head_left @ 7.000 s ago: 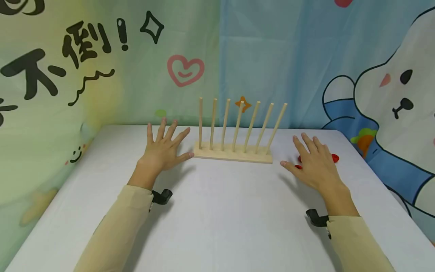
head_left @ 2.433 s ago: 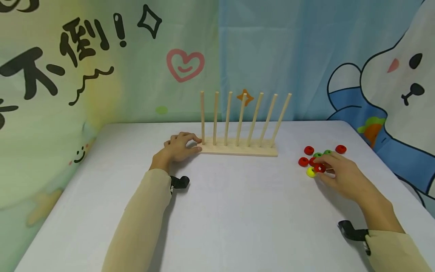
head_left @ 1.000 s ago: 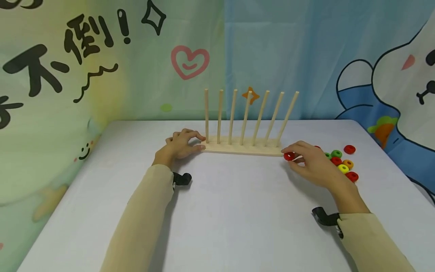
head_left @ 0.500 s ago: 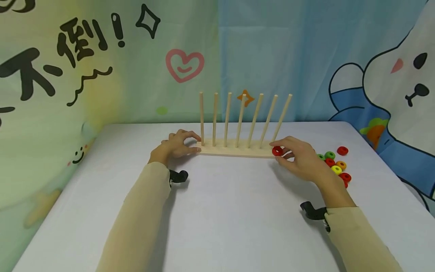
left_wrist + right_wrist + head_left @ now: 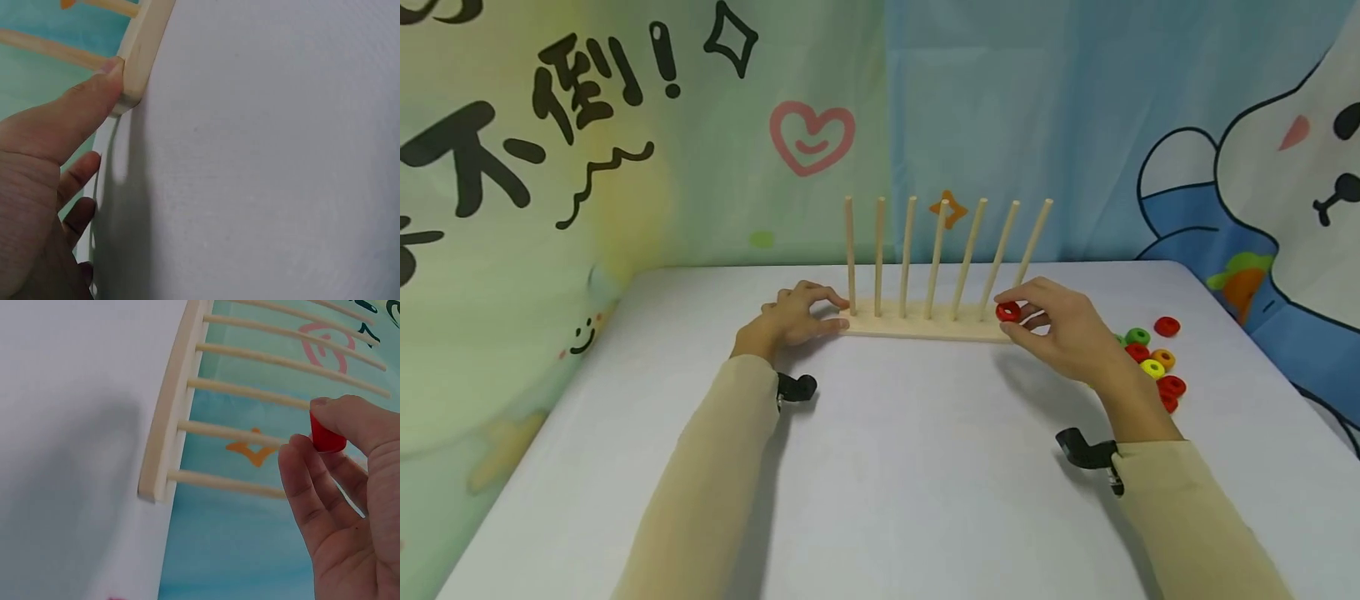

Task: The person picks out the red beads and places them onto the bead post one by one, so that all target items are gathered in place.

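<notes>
A wooden peg rack, a flat base with several upright pegs, stands toward the back of the white table. My left hand holds the base's left end between thumb and fingers; in the left wrist view the thumb lies against the base's corner. Raised by the rack's right end, my right hand pinches a red bead with thumb and fingertips. In the right wrist view the red bead is beside the pegs, its hole hidden. No bead shows on any peg.
Loose beads lie on the table to the right of my right hand: green, yellow, orange and several red ones. A printed curtain hangs behind the table's back edge.
From flat and spread, my left hand has come to hold the rack's end. My right hand has taken a red bead from the pile, carried it left to the rack and lifted it slightly.
</notes>
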A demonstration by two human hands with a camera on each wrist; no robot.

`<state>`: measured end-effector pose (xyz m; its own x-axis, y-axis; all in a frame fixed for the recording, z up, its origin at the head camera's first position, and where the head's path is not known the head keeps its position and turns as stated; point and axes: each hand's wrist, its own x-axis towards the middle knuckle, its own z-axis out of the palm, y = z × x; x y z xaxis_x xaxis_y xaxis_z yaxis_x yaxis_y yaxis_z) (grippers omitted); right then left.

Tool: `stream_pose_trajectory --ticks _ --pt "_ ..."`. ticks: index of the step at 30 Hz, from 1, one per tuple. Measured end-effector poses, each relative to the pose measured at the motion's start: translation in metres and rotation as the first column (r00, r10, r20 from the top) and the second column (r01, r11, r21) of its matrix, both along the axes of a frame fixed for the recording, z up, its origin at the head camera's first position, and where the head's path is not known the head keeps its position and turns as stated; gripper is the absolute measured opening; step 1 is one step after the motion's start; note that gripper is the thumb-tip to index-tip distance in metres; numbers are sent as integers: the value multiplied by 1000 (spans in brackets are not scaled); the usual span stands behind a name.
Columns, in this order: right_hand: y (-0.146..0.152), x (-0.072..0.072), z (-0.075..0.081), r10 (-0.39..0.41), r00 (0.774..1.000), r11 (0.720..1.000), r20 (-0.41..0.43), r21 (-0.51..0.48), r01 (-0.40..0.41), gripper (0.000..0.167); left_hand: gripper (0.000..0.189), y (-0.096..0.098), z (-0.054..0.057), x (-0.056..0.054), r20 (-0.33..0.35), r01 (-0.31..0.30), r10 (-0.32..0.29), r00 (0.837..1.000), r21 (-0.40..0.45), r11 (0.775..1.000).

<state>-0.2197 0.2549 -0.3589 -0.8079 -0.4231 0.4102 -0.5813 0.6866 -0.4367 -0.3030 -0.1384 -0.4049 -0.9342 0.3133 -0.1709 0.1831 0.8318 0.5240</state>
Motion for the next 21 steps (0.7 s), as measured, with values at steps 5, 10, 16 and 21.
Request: stream_pose_trajectory --ticks 5,10,16,21 --pt "-10 -4 0 -4 1000 1000 22 -30 5 35 38 4 3 -4 -10 15 -15 1000 -39 999" --pt "-21 -6 0 6 999 998 33 -63 -4 31 42 3 1 -4 -6 26 -27 1000 -56 998" --pt "-30 -11 4 35 999 996 2 -84 -35 30 41 0 1 -2 -29 43 -44 999 -49 998" --pt "-36 -12 5 57 998 990 3 -130 -56 29 42 -1 2 -1 -35 77 -80 996 -65 995"
